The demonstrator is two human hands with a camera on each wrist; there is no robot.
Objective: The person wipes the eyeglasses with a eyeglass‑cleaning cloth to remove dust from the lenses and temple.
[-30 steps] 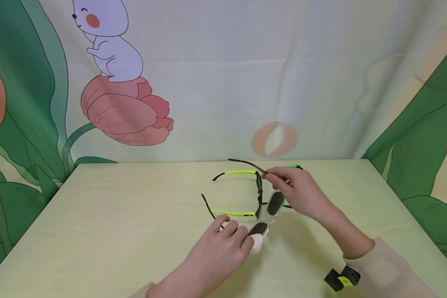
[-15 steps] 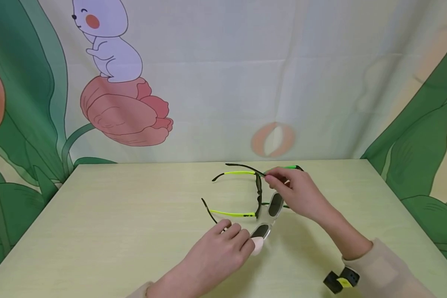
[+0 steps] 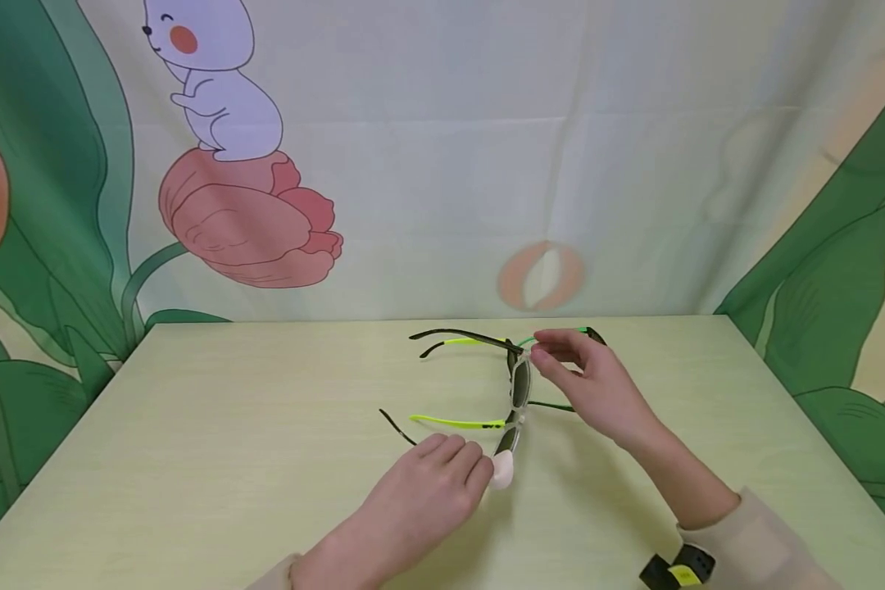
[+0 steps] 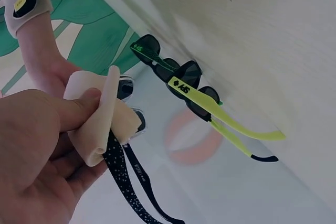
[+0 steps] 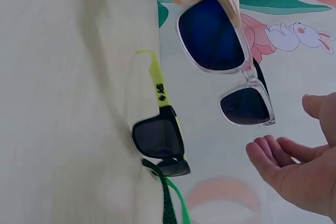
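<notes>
A pair of clear-framed sunglasses [image 3: 520, 383] with dark lenses is held above the table, its black arms unfolded and pointing left. My left hand [image 3: 424, 496] pinches a pale pink cloth [image 4: 107, 116], which wraps the near hinge area and part of the white-speckled arm. In the right wrist view the cloth covers a corner by one blue-dark lens [image 5: 212, 35]. Beside the far end of the frame, my right hand [image 3: 597, 381] has its fingers and thumb spread; in the right wrist view a gap separates them from the sunglasses.
Just behind the held pair, sunglasses with yellow arms [image 3: 460, 424] rest on the pale table [image 3: 229, 459]. Another pair with green-and-black arms [image 5: 168, 203] lies against them, to the right. A curtain printed with a rabbit and flowers [image 3: 413, 164] hangs along the table's back edge.
The clear-framed sunglasses have turned so their front faces more to the right and their arms reach further left. My right hand has let go of the far arm.
</notes>
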